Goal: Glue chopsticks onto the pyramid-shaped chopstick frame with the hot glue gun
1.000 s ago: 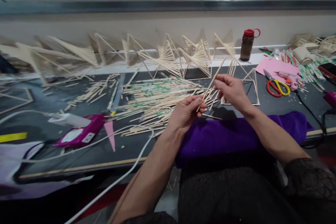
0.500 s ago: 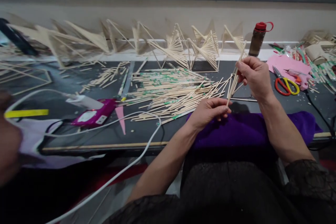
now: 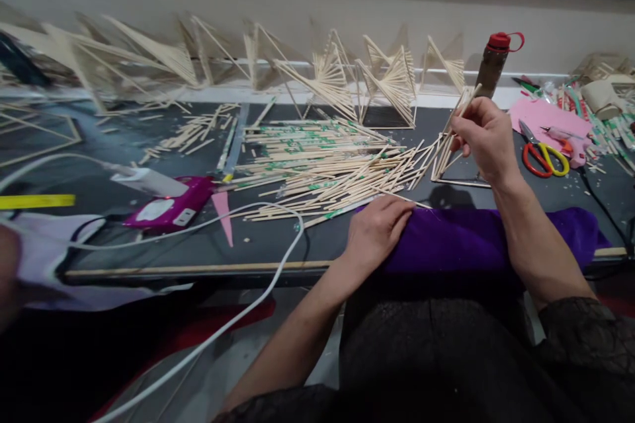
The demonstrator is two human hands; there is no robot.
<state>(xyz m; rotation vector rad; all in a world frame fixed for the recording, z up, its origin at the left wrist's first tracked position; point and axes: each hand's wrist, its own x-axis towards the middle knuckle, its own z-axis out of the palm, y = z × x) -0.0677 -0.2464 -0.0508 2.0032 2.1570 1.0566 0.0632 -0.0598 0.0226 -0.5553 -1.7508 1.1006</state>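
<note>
My right hand (image 3: 486,135) is closed in a pinch on several thin wooden sticks (image 3: 448,139), which slant upward past the fingertips. Below it stands a small stick frame (image 3: 459,182); whether the held sticks touch it I cannot tell. My left hand (image 3: 380,228) rests low at the left end of a purple cloth (image 3: 446,241), its fingers curled together and their tips hidden. A single stick lies just beyond those fingers. Behind the left hand spreads a large pile of loose wooden sticks (image 3: 327,168), some with green-marked wrappers.
Twisted stick models (image 3: 391,82) line the wall. A red-capped bottle (image 3: 491,66), scissors (image 3: 543,152), a pink glue gun (image 3: 570,145) and pink sheet (image 3: 546,115) are right. Left are a magenta power box (image 3: 173,205), a white cable (image 3: 278,264) and a blurred person's arm (image 3: 8,271).
My left hand has left the lower end of the held stick and moved left and down onto the cloth's edge. My right hand still grips sticks, now tilted more. The view has shifted slightly.
</note>
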